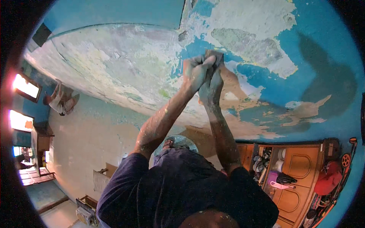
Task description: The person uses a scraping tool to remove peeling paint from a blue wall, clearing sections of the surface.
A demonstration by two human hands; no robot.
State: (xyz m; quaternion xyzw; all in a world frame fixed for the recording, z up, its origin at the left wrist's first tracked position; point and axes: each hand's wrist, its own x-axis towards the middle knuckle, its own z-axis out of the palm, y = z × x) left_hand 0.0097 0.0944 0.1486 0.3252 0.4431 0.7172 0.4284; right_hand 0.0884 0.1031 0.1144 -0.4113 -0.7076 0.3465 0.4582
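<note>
Both of my hands are closed together around a scraper (219,57), its flat brownish blade held against the wall. My left hand (193,73) wraps it from the left, while my right hand (211,84) grips close beside and partly below. Most of the handle is hidden by the fingers. Around the blade, blue paint (197,48) borders patches of bare, whitish plaster (253,47). Pale dust and flecks cover both forearms.
At the lower right stands an orange-brown wooden cabinet (294,167) with open shelves of items. A red bag (327,178) hangs beside it. Another person (62,100) crouches by the wall at the far left. Bright windows (26,86) and small furniture (42,137) lie beyond.
</note>
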